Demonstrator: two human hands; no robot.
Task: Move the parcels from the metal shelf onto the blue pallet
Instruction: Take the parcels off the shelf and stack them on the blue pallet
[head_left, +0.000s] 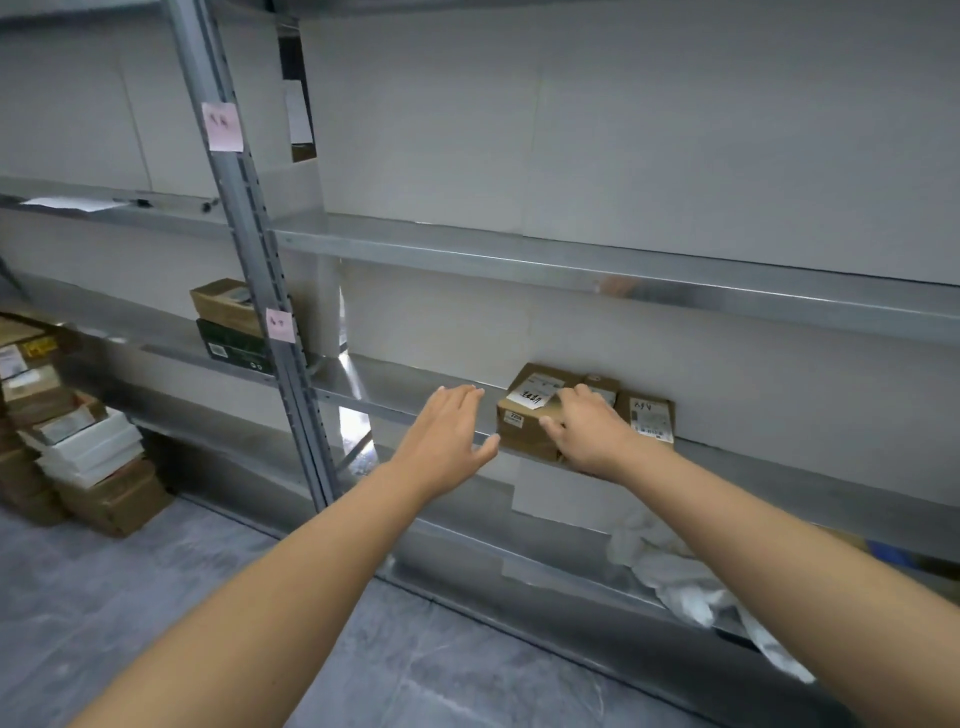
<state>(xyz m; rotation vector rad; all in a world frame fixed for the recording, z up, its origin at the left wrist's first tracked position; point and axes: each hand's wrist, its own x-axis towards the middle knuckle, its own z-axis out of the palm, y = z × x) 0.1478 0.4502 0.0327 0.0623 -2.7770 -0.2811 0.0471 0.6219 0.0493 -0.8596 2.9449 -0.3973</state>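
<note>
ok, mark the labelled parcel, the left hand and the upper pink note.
labelled parcel (519, 439): head view, front face.
left hand (447, 431): head view, back of the hand.
upper pink note (223, 127): head view, centre of the paper.

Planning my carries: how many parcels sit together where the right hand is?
3: large parcel under the right hand, small parcel behind it, labelled parcel rightmost. More may hide behind.

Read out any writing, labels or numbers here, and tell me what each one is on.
Upper pink note: handwriting, too faint to read.
Lower pink note: handwriting, unreadable.
Left parcel: handwritten slip and printed labels, blurred.
Right parcel: handwriting and barcode label, too small.
Green box: print too small.
Nothing reads with certainty.
</note>
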